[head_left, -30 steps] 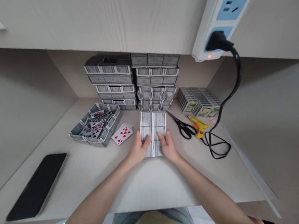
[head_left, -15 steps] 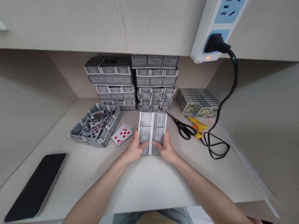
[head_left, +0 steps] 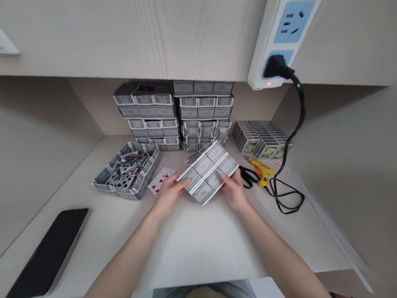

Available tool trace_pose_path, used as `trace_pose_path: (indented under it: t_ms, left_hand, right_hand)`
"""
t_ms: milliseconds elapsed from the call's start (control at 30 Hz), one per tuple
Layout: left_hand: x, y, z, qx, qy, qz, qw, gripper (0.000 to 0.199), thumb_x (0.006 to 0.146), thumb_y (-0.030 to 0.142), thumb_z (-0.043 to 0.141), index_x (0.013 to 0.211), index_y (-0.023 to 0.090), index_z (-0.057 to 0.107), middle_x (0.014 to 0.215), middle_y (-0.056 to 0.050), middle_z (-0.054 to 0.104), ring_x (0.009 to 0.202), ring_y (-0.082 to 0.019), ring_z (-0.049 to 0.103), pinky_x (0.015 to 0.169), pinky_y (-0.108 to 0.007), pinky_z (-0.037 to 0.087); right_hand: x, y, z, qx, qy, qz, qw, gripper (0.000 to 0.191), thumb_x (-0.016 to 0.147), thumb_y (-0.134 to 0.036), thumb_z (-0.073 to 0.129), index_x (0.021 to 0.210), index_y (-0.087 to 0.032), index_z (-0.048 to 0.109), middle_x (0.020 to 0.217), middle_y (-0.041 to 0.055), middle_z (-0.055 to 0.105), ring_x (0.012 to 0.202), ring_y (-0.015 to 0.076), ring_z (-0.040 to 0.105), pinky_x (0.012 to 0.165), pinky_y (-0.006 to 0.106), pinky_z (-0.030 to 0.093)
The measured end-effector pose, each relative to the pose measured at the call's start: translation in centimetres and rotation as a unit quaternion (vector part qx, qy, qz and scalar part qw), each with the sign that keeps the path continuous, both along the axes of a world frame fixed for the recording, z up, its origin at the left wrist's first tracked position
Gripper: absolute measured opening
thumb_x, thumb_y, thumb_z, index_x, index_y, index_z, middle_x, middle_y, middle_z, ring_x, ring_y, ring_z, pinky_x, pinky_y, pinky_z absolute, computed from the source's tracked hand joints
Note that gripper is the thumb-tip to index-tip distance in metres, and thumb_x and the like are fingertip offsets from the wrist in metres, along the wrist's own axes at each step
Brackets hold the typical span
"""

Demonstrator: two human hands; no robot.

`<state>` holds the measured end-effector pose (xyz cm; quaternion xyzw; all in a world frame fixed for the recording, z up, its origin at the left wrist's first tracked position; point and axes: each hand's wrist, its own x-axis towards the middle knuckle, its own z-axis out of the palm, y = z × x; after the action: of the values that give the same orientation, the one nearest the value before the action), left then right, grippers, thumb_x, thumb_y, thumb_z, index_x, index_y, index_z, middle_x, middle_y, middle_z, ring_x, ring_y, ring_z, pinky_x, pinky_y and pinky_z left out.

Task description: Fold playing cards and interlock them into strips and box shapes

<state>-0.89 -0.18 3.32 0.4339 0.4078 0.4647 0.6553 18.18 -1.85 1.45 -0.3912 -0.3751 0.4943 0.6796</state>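
Note:
Between my hands is a panel of joined playing cards [head_left: 207, 171], grey patterned backs facing up, with a pale strip along its middle. It is tilted, its far end pointing to the upper right. My left hand [head_left: 169, 193] pinches its left edge with the thumb on top. My right hand [head_left: 234, 188] grips the right edge, thumb on the face and fingers underneath. Loose playing cards [head_left: 160, 180], hearts showing, lie beside my left hand. Black scissors [head_left: 248, 176] lie just right of the panel, partly hidden by it and my right hand.
At left stands a card-built tray [head_left: 141, 191] holding loose cards; a black phone [head_left: 49, 252] lies nearer. Stacked card boxes [head_left: 151, 109] fill the back. To the right are card decks [head_left: 262, 136], a yellow glue gun [head_left: 263, 170] and its cord. A power strip [head_left: 280, 30] hangs above.
The card panel has turned clockwise from upright to slanted. My right hand has moved right and my left hand slightly left, and the panel now covers part of the scissors.

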Motion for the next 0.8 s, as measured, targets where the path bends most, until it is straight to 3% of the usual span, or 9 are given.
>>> trace_pose_path:
  t_ms: [133, 200, 300, 400, 500, 567, 700, 800]
  left_hand:
    - [-0.7, 0.6, 0.3, -0.001, -0.029, 0.054, 0.998, 0.034, 0.065, 0.040, 0.066, 0.085, 0.013, 0.059, 0.082, -0.005, 0.066, 0.077, -0.017, 0.061, 0.074, -0.032, 0.047]
    - [-0.8, 0.8, 0.1, 0.018, -0.014, 0.079, 0.997, 0.034, 0.069, 0.044, 0.061, 0.084, 0.015, 0.058, 0.077, -0.002, 0.064, 0.072, -0.016, 0.060, 0.071, -0.031, 0.046]
    - [-0.9, 1.2, -0.7, 0.087, 0.095, 0.134, 0.983, 0.031, 0.075, 0.047, 0.053, 0.071, 0.016, 0.053, 0.064, 0.002, 0.056, 0.064, -0.013, 0.053, 0.063, -0.026, 0.041]
    - [-0.8, 1.2, -1.6, 0.159, 0.253, 0.168, 0.939, 0.034, 0.080, 0.045, 0.045, 0.060, 0.018, 0.044, 0.055, 0.004, 0.045, 0.058, -0.012, 0.045, 0.058, -0.024, 0.035]
    - [-0.4, 1.0, -2.2, 0.179, 0.351, 0.159, 0.905, 0.030, 0.083, 0.039, 0.041, 0.061, 0.019, 0.041, 0.054, 0.004, 0.042, 0.055, -0.012, 0.042, 0.055, -0.024, 0.031]
    - [-0.2, 0.8, -2.5, 0.182, 0.371, 0.145, 0.899, 0.028, 0.084, 0.037, 0.039, 0.062, 0.019, 0.041, 0.055, 0.003, 0.043, 0.055, -0.013, 0.042, 0.054, -0.024, 0.031]
    - [0.1, 0.4, -2.4, 0.177, 0.345, 0.124, 0.913, 0.027, 0.084, 0.036, 0.037, 0.063, 0.019, 0.041, 0.056, 0.003, 0.046, 0.056, -0.014, 0.045, 0.055, -0.025, 0.033]
    - [0.3, 0.0, -2.1, 0.178, 0.308, 0.091, 0.930, 0.018, 0.078, 0.036, 0.050, 0.075, 0.018, 0.046, 0.067, 0.001, 0.055, 0.064, -0.015, 0.052, 0.061, -0.026, 0.039]
  right_hand:
    - [1.7, 0.1, 0.7, -0.070, -0.021, 0.072, 0.995, 0.030, 0.067, -0.037, 0.066, 0.091, -0.022, 0.056, 0.084, 0.0020, 0.064, 0.068, 0.0179, 0.060, 0.055, 0.033, 0.052]
    - [2.0, 0.0, 0.9, -0.084, -0.049, 0.106, 0.990, 0.031, 0.065, -0.036, 0.069, 0.090, -0.020, 0.060, 0.080, 0.0025, 0.065, 0.065, 0.0180, 0.060, 0.054, 0.032, 0.052]
    - [1.8, -0.3, 1.0, -0.096, -0.067, 0.139, 0.983, 0.035, 0.065, -0.036, 0.070, 0.093, -0.018, 0.061, 0.082, 0.0036, 0.067, 0.070, 0.0200, 0.063, 0.059, 0.033, 0.052]
    - [1.2, -0.6, 0.8, -0.115, -0.085, 0.158, 0.977, 0.035, 0.064, -0.037, 0.070, 0.093, -0.018, 0.062, 0.085, 0.0038, 0.068, 0.075, 0.0211, 0.064, 0.065, 0.034, 0.050]
    - [0.4, -0.8, 0.3, -0.118, -0.101, 0.171, 0.973, 0.036, 0.059, -0.035, 0.074, 0.089, -0.016, 0.066, 0.088, 0.0044, 0.070, 0.082, 0.0224, 0.063, 0.078, 0.037, 0.047]
    - [0.0, -0.9, 0.0, -0.136, -0.093, 0.173, 0.971, 0.038, 0.054, -0.036, 0.077, 0.085, -0.016, 0.068, 0.087, 0.0049, 0.070, 0.083, 0.0240, 0.064, 0.081, 0.040, 0.045]
    - [-0.1, -0.9, -0.1, -0.158, -0.078, 0.165, 0.970, 0.038, 0.050, -0.034, 0.079, 0.082, -0.016, 0.069, 0.084, 0.0055, 0.071, 0.080, 0.0253, 0.064, 0.078, 0.040, 0.047]
    - [0.1, -0.9, -0.1, -0.160, -0.084, 0.148, 0.972, 0.037, 0.052, -0.033, 0.078, 0.083, -0.015, 0.069, 0.084, 0.0059, 0.071, 0.078, 0.0245, 0.064, 0.074, 0.037, 0.048]
